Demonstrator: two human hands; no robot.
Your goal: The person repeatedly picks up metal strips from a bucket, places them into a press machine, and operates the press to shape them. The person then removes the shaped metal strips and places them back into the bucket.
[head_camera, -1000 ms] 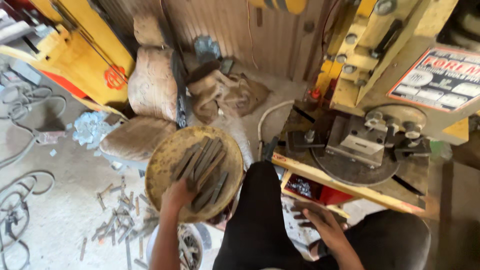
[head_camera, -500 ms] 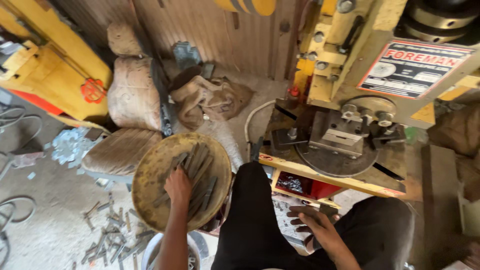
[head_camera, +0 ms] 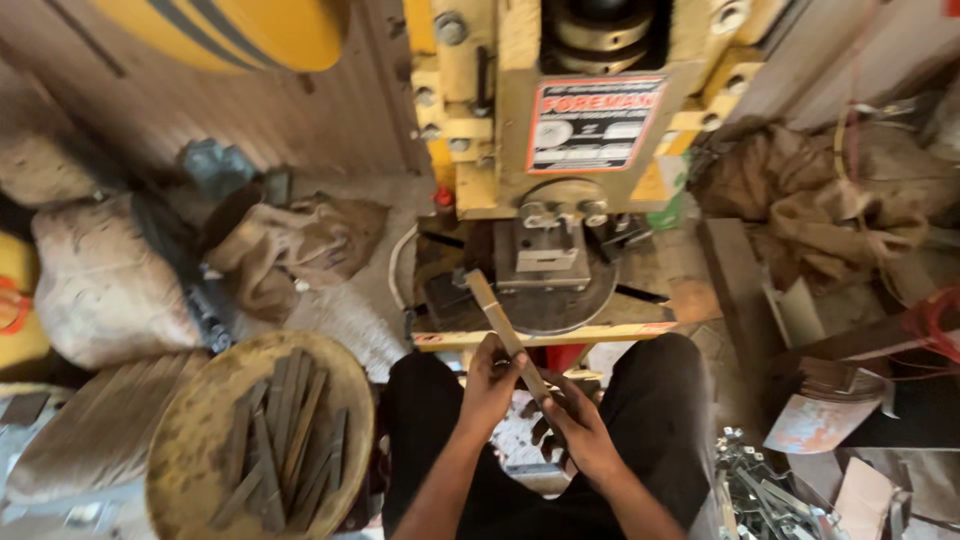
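Head view looks down on a yellow press machine (head_camera: 560, 120) with a round grey bed (head_camera: 545, 290) at its base. Left of it lie stuffed burlap sacks (head_camera: 100, 280) and crumpled sacking (head_camera: 290, 250). A round shallow pan (head_camera: 190, 450) sits at lower left, with flat metal strips (head_camera: 290, 440) piled inside, well apart from the hands. The person's black-trousered knees (head_camera: 420, 410) face the front edge of the bed. Left hand (head_camera: 490, 385) is closed around one long flat metal strip (head_camera: 505, 335), which tilts up toward the bed, its far end over the front edge. Right hand (head_camera: 580, 435) grips the strip's lower end. Small metal offcuts (head_camera: 770, 495) lie at lower right.
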